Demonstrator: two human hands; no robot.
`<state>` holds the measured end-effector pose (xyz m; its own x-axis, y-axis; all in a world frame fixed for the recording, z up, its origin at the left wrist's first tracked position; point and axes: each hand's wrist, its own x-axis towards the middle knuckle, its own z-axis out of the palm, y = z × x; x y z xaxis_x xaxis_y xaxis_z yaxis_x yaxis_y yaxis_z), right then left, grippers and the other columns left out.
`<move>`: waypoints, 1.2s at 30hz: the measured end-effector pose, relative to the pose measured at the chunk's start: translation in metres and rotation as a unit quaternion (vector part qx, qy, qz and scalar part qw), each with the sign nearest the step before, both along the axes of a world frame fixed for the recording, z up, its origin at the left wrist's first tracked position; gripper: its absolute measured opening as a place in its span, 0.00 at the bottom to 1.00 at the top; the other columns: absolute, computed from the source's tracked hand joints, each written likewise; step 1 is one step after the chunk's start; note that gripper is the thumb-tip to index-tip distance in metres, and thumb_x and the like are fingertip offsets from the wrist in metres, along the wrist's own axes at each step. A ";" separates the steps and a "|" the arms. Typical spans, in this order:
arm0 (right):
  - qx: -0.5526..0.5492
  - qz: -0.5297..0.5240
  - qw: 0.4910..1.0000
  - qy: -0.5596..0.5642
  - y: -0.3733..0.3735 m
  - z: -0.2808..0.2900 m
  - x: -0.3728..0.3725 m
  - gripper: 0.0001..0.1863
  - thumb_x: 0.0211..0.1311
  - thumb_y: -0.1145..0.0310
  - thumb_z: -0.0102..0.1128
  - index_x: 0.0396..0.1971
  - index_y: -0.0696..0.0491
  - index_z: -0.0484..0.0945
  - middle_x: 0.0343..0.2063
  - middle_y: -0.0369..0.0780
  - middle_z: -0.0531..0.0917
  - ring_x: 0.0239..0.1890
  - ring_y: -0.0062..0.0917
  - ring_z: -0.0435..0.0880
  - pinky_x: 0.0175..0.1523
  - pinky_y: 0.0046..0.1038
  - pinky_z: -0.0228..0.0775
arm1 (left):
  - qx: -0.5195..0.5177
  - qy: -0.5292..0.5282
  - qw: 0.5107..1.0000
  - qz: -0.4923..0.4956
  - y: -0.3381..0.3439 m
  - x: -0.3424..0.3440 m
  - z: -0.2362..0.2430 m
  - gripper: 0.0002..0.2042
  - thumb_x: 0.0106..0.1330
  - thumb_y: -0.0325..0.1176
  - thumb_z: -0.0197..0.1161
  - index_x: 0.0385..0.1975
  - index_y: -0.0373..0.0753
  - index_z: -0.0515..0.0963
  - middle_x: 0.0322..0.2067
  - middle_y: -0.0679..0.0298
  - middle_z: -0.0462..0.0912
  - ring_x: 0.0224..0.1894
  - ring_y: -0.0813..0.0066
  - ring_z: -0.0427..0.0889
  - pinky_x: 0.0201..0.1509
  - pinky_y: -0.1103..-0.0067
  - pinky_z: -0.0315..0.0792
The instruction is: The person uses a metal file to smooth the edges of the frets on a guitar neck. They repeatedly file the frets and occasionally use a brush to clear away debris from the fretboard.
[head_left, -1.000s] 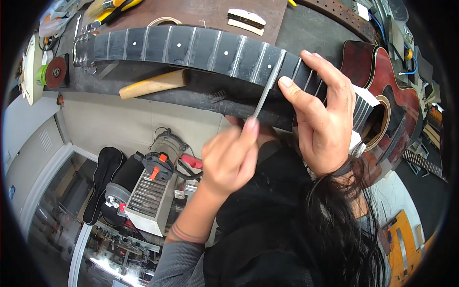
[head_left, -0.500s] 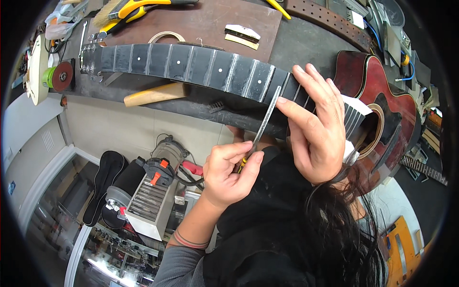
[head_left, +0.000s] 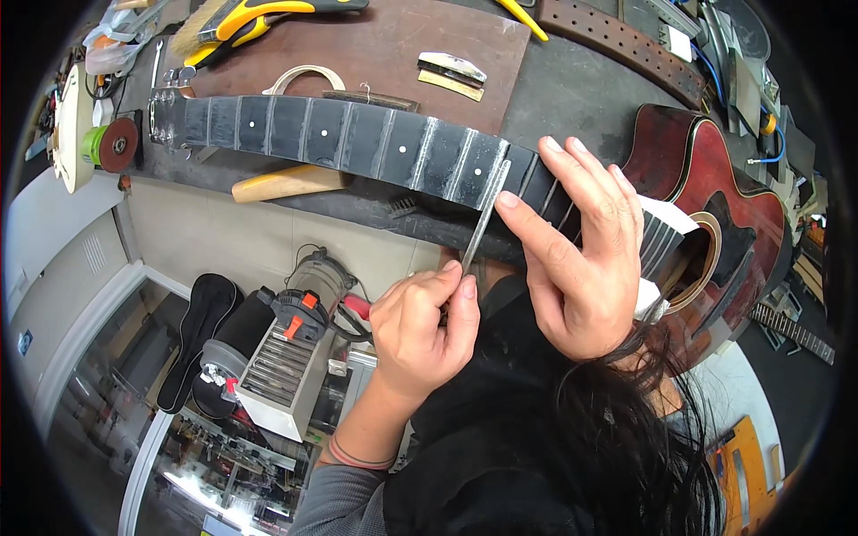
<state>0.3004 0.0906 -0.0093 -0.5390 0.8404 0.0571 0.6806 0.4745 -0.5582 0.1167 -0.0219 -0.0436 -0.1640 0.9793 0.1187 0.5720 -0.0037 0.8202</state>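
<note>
My left hand [head_left: 420, 330] grips a thin metal file [head_left: 483, 228], angled up across the dark fretboard [head_left: 357, 138] of a red acoustic guitar [head_left: 751, 259] near a metal fret beside a white dot marker. My right hand [head_left: 572, 259] is open, fingers spread over the fretboard's body end, its thumb or index fingertip beside the file. White covering [head_left: 666, 216] lies over the guitar by the soundhole. The neck reaches left to its headstock. Long dark hair hangs over my right wrist.
The dark bench [head_left: 608, 89] holds a brown board [head_left: 402, 36], yellow-handled tools [head_left: 250, 18], a perforated bar [head_left: 626, 49] and a green-and-red disc [head_left: 116, 143]. A wooden block [head_left: 290, 182] lies below the neck. A vacuum [head_left: 308, 299] and black case [head_left: 192, 339] stand below.
The view has shifted, with the guitar lower in it than a second ago. My left hand and the file have moved along the fret. My right fingers are more spread.
</note>
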 end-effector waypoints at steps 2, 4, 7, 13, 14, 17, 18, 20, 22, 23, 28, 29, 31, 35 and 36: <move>0.001 0.000 1.000 -0.003 0.000 0.000 -0.001 0.32 0.54 0.81 0.72 0.61 0.44 0.91 0.73 0.53 0.80 0.77 0.52 0.77 0.80 0.57 0.59 | 0.011 0.027 1.000 -0.008 0.002 -0.001 0.001 0.10 0.72 0.15 0.71 0.49 0.27 0.81 0.28 0.57 0.88 0.21 0.81 0.82 0.24 0.82 0.72; 0.012 -0.002 1.000 -0.002 0.001 -0.002 -0.001 0.31 0.53 0.79 0.72 0.61 0.43 0.91 0.73 0.51 0.80 0.76 0.51 0.78 0.80 0.57 0.60 | 0.016 0.024 1.000 0.006 0.001 0.002 0.002 0.14 0.67 0.17 0.75 0.51 0.28 0.83 0.30 0.55 0.89 0.25 0.67 0.86 0.30 0.74 0.79; 0.035 -0.009 0.999 0.003 0.000 -0.007 -0.001 0.30 0.52 0.74 0.73 0.59 0.42 0.92 0.73 0.46 0.81 0.75 0.48 0.79 0.78 0.56 0.62 | 0.048 0.044 0.998 -0.005 0.005 0.000 0.003 0.20 0.62 0.17 0.77 0.55 0.29 0.84 0.28 0.58 0.86 0.24 0.61 0.85 0.30 0.69 0.80; 0.037 -0.014 0.999 0.006 -0.001 -0.008 -0.001 0.28 0.54 0.73 0.73 0.59 0.42 0.92 0.72 0.46 0.81 0.74 0.47 0.80 0.78 0.55 0.63 | 0.043 0.082 0.995 -0.040 0.007 -0.005 0.010 0.25 0.58 0.15 0.74 0.59 0.29 0.86 0.22 0.62 0.73 0.19 0.64 0.75 0.27 0.68 0.74; 0.039 -0.015 0.999 0.008 -0.001 -0.009 0.000 0.28 0.54 0.73 0.73 0.59 0.42 0.92 0.72 0.46 0.82 0.74 0.46 0.80 0.78 0.54 0.63 | 0.049 0.080 0.995 -0.038 0.017 -0.003 0.010 0.25 0.58 0.14 0.73 0.59 0.29 0.86 0.21 0.62 0.72 0.19 0.64 0.74 0.27 0.69 0.73; 0.035 -0.015 0.999 0.004 0.001 -0.008 -0.003 0.28 0.54 0.73 0.72 0.59 0.42 0.92 0.72 0.46 0.82 0.74 0.46 0.81 0.77 0.54 0.63 | 0.075 0.039 0.996 -0.030 0.056 0.004 0.001 0.27 0.57 0.13 0.72 0.60 0.28 0.86 0.23 0.62 0.73 0.20 0.64 0.75 0.27 0.70 0.73; 0.033 -0.018 0.999 0.003 0.001 -0.007 -0.002 0.29 0.54 0.72 0.72 0.59 0.42 0.92 0.71 0.46 0.82 0.74 0.46 0.81 0.77 0.53 0.64 | 0.079 0.051 0.995 -0.039 0.055 0.004 0.000 0.27 0.57 0.12 0.71 0.60 0.29 0.86 0.23 0.62 0.74 0.21 0.64 0.75 0.27 0.71 0.74; 0.036 -0.018 0.999 0.006 0.001 -0.008 0.000 0.29 0.54 0.72 0.71 0.59 0.42 0.92 0.71 0.46 0.82 0.73 0.46 0.81 0.77 0.53 0.64 | 0.068 0.059 0.995 -0.038 0.030 0.002 0.003 0.23 0.61 0.07 0.70 0.57 0.28 0.86 0.23 0.58 0.78 0.20 0.63 0.77 0.27 0.72 0.73; 0.037 -0.016 0.999 0.003 0.000 -0.006 -0.002 0.29 0.54 0.72 0.71 0.59 0.42 0.92 0.71 0.45 0.83 0.73 0.46 0.81 0.77 0.53 0.64 | 0.045 0.060 0.996 -0.039 -0.001 -0.003 0.008 0.21 0.63 0.05 0.70 0.55 0.27 0.86 0.24 0.55 0.81 0.19 0.62 0.78 0.27 0.72 0.73; 0.038 -0.016 0.999 0.005 0.000 -0.007 -0.002 0.29 0.54 0.72 0.71 0.59 0.42 0.92 0.71 0.45 0.83 0.73 0.46 0.81 0.77 0.53 0.64 | 0.052 0.062 0.996 -0.038 0.000 -0.002 0.008 0.23 0.62 0.08 0.70 0.58 0.27 0.85 0.24 0.57 0.80 0.20 0.62 0.78 0.27 0.71 0.74; 0.037 -0.023 0.999 0.007 0.001 -0.007 -0.005 0.28 0.55 0.72 0.70 0.59 0.42 0.92 0.70 0.45 0.83 0.73 0.46 0.81 0.76 0.53 0.65 | 0.053 0.027 0.998 -0.037 0.049 0.003 0.003 0.25 0.60 0.12 0.71 0.61 0.28 0.85 0.26 0.58 0.79 0.23 0.60 0.79 0.28 0.69 0.75; 0.041 -0.025 0.999 0.007 0.000 -0.009 -0.002 0.28 0.55 0.72 0.70 0.60 0.42 0.92 0.70 0.45 0.83 0.72 0.46 0.81 0.76 0.53 0.66 | 0.058 0.018 0.997 -0.041 0.052 0.005 0.002 0.25 0.60 0.12 0.72 0.60 0.28 0.86 0.26 0.58 0.80 0.23 0.60 0.79 0.28 0.69 0.75; 0.045 -0.025 0.999 0.010 0.000 -0.010 0.000 0.28 0.56 0.71 0.70 0.60 0.42 0.91 0.70 0.45 0.83 0.72 0.46 0.82 0.75 0.53 0.66 | 0.050 0.041 0.997 -0.041 0.022 0.002 0.007 0.21 0.63 0.07 0.70 0.56 0.26 0.85 0.24 0.56 0.81 0.21 0.64 0.79 0.27 0.72 0.74; 0.042 -0.023 0.999 0.004 0.000 -0.006 -0.003 0.28 0.57 0.71 0.70 0.61 0.42 0.91 0.70 0.45 0.83 0.72 0.45 0.82 0.75 0.52 0.67 | 0.068 0.047 0.996 -0.011 0.003 0.002 0.009 0.25 0.59 0.10 0.72 0.59 0.27 0.86 0.24 0.58 0.79 0.20 0.61 0.77 0.26 0.68 0.73; 0.044 -0.026 0.999 0.006 0.000 -0.008 -0.004 0.28 0.57 0.71 0.70 0.61 0.42 0.91 0.70 0.44 0.83 0.72 0.45 0.82 0.75 0.52 0.67 | 0.063 0.051 0.996 -0.023 0.015 0.002 0.007 0.25 0.59 0.10 0.71 0.59 0.27 0.86 0.24 0.58 0.79 0.21 0.61 0.78 0.27 0.68 0.73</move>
